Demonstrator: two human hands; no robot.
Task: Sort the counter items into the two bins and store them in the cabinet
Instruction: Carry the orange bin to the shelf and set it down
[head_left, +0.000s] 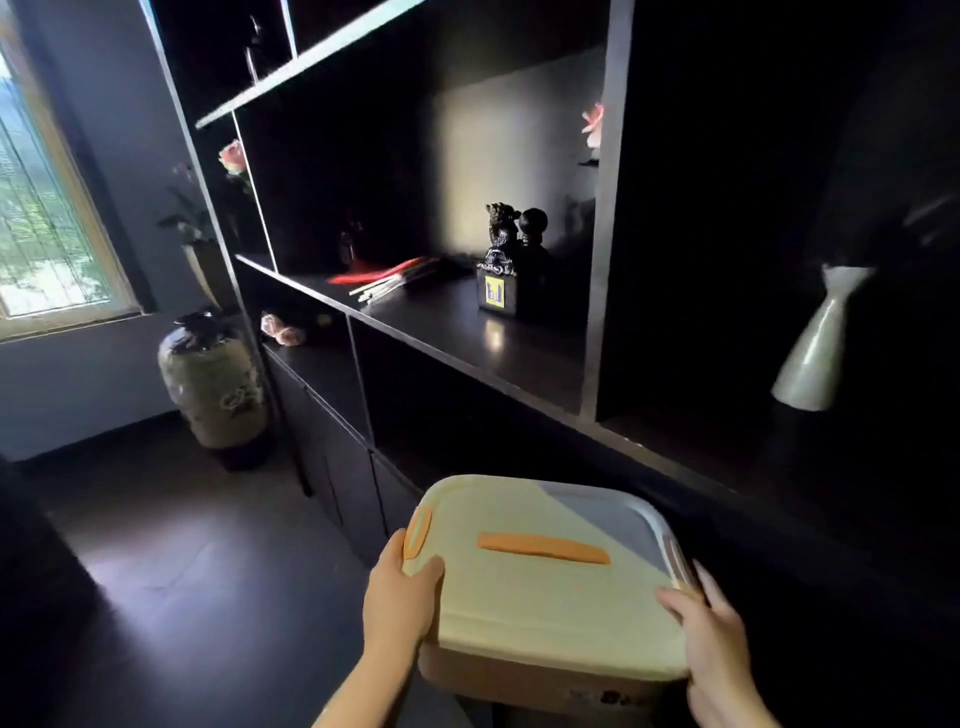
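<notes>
A cream-lidded bin (545, 587) with an orange handle strip and orange side clips is carried low in front of me. My left hand (400, 597) grips its left edge, thumb over the lid. My right hand (711, 629) grips the right edge, with the fingers curled around the side. The bin hangs in front of the dark cabinet (467, 353), close to its lower open compartment (467, 415). The lid hides whatever is inside the bin.
On the cabinet's middle shelf stand a black figurine bottle (506, 265) and a flat bundle of red and white sticks (395, 278). A white vase (821, 343) stands at the right. A large ceramic jar (213, 379) sits on the floor by the window.
</notes>
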